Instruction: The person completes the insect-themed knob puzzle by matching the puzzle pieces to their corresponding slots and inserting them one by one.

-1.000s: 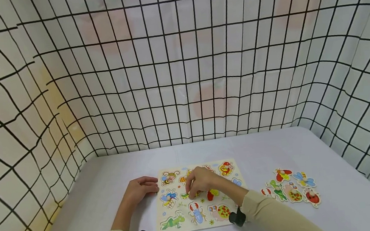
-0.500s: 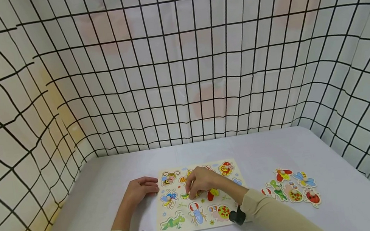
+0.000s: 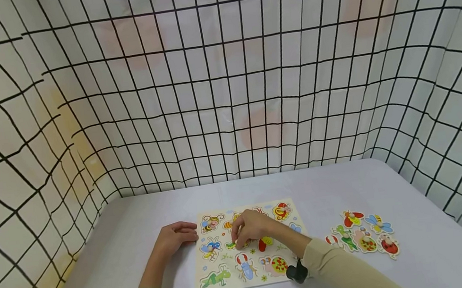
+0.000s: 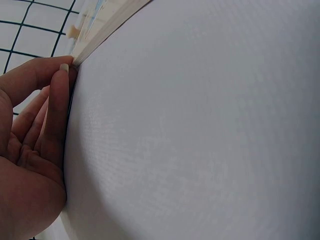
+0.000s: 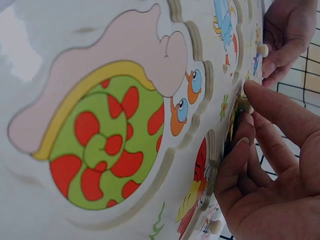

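Note:
A cream wooden puzzle board with insect pictures lies flat on the table. My right hand is over its middle, thumb and fingertips pinching the small wooden knob of a puzzle piece. That piece sits low at the board and is mostly hidden by the fingers; some green shows beside them in the head view. My left hand rests on the table at the board's left edge, its fingertips touching the edge. In the right wrist view a large snail-shaped recess lies close by.
To the right of the board lie several loose knobbed pieces, among them a ladybird, a blue-winged insect and a green one. Other knobbed pieces, such as a bee, sit in the board. Black netting surrounds the white table.
Both hands stay where they were, the right one still pinching the knob. The head view has shifted very slightly; board and loose pieces have not visibly moved.

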`<state>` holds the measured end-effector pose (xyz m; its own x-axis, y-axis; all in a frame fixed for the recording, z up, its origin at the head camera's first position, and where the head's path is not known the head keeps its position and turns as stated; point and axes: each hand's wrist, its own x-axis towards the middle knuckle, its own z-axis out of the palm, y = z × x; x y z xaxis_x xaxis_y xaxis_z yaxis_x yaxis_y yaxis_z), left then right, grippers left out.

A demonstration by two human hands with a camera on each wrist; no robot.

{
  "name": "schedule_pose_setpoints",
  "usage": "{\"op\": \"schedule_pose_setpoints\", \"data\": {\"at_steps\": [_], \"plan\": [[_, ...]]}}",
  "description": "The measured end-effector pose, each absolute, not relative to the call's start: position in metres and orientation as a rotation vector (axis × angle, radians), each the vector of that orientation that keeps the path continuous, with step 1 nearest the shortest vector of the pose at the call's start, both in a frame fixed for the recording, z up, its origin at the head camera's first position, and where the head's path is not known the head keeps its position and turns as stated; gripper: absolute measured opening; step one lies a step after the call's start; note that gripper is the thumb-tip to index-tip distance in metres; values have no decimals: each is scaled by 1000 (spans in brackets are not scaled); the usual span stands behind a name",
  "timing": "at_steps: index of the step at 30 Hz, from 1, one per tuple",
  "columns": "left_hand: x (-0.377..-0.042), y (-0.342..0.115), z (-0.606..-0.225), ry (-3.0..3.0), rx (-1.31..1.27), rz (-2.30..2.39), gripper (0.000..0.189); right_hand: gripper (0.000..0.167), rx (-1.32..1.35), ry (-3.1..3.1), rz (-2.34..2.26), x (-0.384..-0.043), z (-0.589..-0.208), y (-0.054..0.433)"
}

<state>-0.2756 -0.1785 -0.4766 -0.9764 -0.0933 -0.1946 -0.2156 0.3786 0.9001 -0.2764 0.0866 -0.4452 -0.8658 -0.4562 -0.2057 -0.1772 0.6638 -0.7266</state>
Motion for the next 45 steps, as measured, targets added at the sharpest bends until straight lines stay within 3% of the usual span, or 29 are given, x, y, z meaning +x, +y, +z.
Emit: {"op": "schedule_pose_setpoints", "data": {"at_steps": [18, 45], "plan": [[-276, -179, -478, 2511, -273, 1673, 26, 11, -500, 2460, -1189, -272, -431, 121], [-278, -179, -479, 2525, -271, 1665, 26, 19, -293, 2604, -1144, -278, -420, 214]]}}
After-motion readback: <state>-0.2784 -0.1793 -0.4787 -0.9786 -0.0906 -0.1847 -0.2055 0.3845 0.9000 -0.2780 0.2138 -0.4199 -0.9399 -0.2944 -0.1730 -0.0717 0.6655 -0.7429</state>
